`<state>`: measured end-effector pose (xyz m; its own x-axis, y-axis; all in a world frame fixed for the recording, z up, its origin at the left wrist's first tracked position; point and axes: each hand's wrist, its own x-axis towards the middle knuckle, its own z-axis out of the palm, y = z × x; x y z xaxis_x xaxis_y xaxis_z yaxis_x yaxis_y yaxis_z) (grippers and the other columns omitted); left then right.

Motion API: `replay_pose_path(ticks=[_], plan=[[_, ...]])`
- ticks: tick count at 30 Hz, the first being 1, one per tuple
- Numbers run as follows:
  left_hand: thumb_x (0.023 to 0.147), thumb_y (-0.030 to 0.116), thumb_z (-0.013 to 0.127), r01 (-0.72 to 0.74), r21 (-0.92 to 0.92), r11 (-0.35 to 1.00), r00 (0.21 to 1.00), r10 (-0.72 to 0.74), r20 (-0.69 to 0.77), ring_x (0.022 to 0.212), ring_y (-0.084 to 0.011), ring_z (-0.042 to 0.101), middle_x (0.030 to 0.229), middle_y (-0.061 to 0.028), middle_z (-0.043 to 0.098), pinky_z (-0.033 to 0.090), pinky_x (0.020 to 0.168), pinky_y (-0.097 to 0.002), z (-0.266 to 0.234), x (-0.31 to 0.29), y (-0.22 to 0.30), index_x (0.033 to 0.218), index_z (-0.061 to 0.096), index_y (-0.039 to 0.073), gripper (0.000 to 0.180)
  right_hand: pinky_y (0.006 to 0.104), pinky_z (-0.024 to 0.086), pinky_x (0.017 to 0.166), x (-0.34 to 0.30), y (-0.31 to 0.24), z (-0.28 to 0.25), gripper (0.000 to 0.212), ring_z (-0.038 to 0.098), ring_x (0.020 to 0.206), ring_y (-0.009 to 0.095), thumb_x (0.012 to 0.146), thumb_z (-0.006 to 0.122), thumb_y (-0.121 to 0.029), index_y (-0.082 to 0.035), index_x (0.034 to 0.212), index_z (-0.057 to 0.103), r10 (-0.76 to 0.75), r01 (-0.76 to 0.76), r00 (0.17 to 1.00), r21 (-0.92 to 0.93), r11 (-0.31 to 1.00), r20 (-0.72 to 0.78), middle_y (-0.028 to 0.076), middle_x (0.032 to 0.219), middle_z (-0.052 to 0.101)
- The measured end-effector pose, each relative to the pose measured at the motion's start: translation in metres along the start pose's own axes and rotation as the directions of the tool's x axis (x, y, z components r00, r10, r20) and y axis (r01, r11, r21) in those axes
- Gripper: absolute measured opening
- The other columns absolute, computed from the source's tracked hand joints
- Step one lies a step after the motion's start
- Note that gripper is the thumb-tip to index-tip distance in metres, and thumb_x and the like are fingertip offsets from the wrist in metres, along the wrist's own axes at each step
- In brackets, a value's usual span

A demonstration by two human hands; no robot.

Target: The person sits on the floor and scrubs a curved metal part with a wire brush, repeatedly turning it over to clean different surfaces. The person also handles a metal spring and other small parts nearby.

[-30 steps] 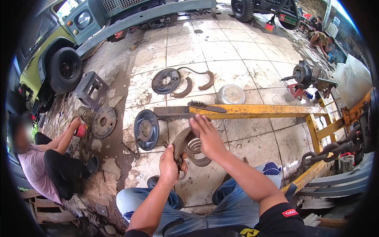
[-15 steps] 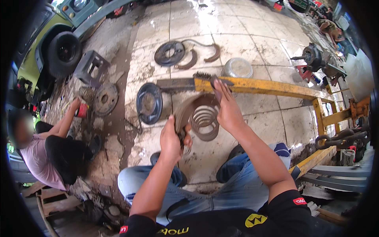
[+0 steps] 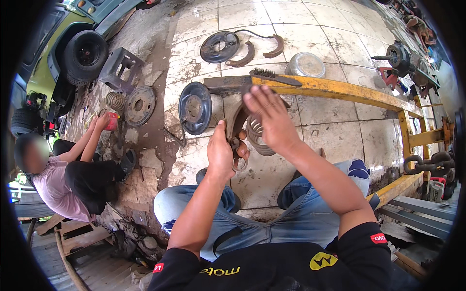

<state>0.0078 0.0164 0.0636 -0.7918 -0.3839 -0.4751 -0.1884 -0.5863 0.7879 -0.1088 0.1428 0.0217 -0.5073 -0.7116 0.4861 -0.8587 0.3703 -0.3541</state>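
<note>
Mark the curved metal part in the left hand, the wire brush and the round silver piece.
Curved metal part (image 3: 235, 118), head view: on its brown band.
Wire brush (image 3: 282, 80), head view: on its handle.
Round silver piece (image 3: 306, 66), head view: on its top face.

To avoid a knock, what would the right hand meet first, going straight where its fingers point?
Past the curved brown part at its fingers, the right hand would probably meet the beam's dark end; depth is unclear.

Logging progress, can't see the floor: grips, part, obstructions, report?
Left grip closed on curved brake shoe. Right grip blurred, over its far end. Coil spring close by.
</note>
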Motion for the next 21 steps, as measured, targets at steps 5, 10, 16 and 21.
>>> replay_pose_path(ticks=[5,10,16,21], plan=[[0.105,0.038,0.03,0.009,-0.023,1.0,1.0,-0.009,0.01,0.048,-0.014,0.043,0.078,-0.0078,0.056,0.043,0.048,-0.0335,-0.004,0.0,-0.002,0.114,0.054,0.004,0.042,0.0448,0.029,0.119,-0.003,0.046,-0.001,0.078,0.031,0.145,0.034,0.08,0.052,0.01,-0.012,0.152,0.033,0.408,-0.442,0.885,0.132,0.887,0.222,0.017,0.155,0.036],[0.105,0.038,0.03,0.026,-0.012,1.0,0.999,-0.026,-0.03,0.048,-0.0138,0.042,0.079,-0.0074,0.056,0.043,0.048,-0.0333,-0.004,0.007,-0.001,0.117,0.054,0.005,0.043,0.0443,0.023,0.122,0.004,0.003,0.001,0.082,0.029,0.145,0.037,0.078,0.041,0.018,-0.012,0.153,0.031,-0.01,0.01,1.0,0.023,1.0,-0.01,0.018,0.155,0.034],[0.106,0.037,0.029,-0.009,-0.031,0.999,1.0,0.008,-0.014,0.049,-0.0139,0.043,0.078,-0.007,0.055,0.043,0.048,-0.0334,-0.008,0.002,-0.001,0.115,0.054,0.004,0.042,0.0422,0.021,0.123,0.006,0.032,0.002,0.08,0.026,0.147,0.035,0.078,0.04,0.021,-0.007,0.153,0.03,0.282,-0.29,0.953,0.063,0.955,0.111,0.018,0.158,0.028],[0.106,0.037,0.028,0.005,-0.034,0.999,1.0,-0.006,-0.026,0.049,-0.0135,0.042,0.078,-0.0064,0.055,0.043,0.049,-0.033,0.001,0.002,0.001,0.115,0.054,0.005,0.043,0.0435,0.023,0.122,-0.002,-0.005,0.011,0.079,0.026,0.147,0.035,0.081,0.045,0.015,-0.013,0.154,0.031,-0.134,0.132,0.989,0.049,0.99,0.056,0.016,0.16,0.025]])
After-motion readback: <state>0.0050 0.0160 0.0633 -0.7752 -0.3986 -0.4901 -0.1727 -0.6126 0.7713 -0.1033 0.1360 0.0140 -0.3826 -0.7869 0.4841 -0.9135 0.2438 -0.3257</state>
